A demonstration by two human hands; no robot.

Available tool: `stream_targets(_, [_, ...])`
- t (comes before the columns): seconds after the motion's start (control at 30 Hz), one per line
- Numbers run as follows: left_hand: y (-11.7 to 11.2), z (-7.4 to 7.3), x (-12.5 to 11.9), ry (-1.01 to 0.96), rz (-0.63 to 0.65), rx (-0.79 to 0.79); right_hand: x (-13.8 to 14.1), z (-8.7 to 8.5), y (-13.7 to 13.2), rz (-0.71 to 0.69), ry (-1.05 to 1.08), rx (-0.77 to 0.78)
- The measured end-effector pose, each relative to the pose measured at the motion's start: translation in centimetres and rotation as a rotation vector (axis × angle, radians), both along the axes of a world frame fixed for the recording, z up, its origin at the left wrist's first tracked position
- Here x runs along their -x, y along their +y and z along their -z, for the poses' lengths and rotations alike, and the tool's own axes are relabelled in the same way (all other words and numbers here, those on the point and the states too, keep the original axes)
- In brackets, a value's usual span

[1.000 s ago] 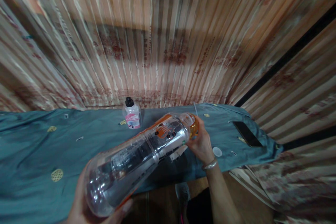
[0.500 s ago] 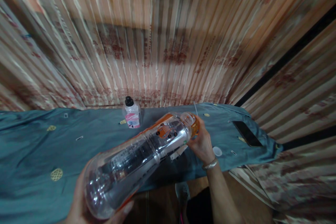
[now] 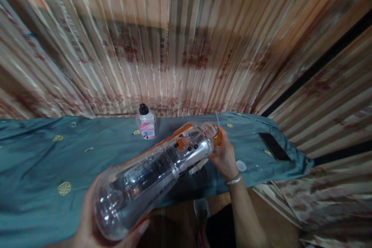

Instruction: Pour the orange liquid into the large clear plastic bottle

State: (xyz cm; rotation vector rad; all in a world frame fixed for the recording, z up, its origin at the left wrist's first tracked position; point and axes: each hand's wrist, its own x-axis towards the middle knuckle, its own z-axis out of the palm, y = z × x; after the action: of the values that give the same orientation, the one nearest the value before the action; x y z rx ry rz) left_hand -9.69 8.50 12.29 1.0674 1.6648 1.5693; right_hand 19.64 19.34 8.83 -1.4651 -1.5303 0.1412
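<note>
A large clear plastic bottle [image 3: 148, 176] with orange and black print lies slanted in the air above the table, its base toward me at the left. My left hand [image 3: 87, 217] is closed around the base. At the far end, my right hand [image 3: 225, 155] is closed on an amber see-through piece [image 3: 217, 139] against the bottle's neck. I cannot tell whether that piece is part of the bottle. A bracelet circles my right wrist. Beneath the bottle, a pale paper-like piece [image 3: 198, 166] partly shows. A white round lid [image 3: 241, 166] lies beside my right wrist.
A small bottle with black cap and pink label [image 3: 147, 127] stands on the teal cloth-covered table [image 3: 37, 159], near the back. Toward the right lies a black phone [image 3: 274, 146]. Pleated curtains [image 3: 186, 66] close off the back and right side. A shoe [image 3: 201, 207] shows below the table edge.
The view has shifted slightly. The bottle has turned a little, so its orange print faces me more. Both hands keep their hold.
</note>
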Motion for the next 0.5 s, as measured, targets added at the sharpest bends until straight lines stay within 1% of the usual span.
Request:
stream_targets(0.1, [0.00,0.00,0.22,0.010,0.017,0.027,-0.06,0.09,0.02,0.007,-0.013,0.001])
stream_targets(0.3, [-0.28,-0.40,0.11,0.008,-0.007,0.042,-0.09,0.07,0.09,-0.005,0.006,-0.008])
stream_targets(0.37, [-0.36,-0.43,0.12,0.017,0.009,0.037,-0.07,-0.04,0.06,-0.011,0.013,-0.004])
stream_targets(0.5, [-0.39,-0.59,0.16,0.016,-0.002,0.022,-0.06,-0.18,-0.01,-0.018,0.017,-0.002])
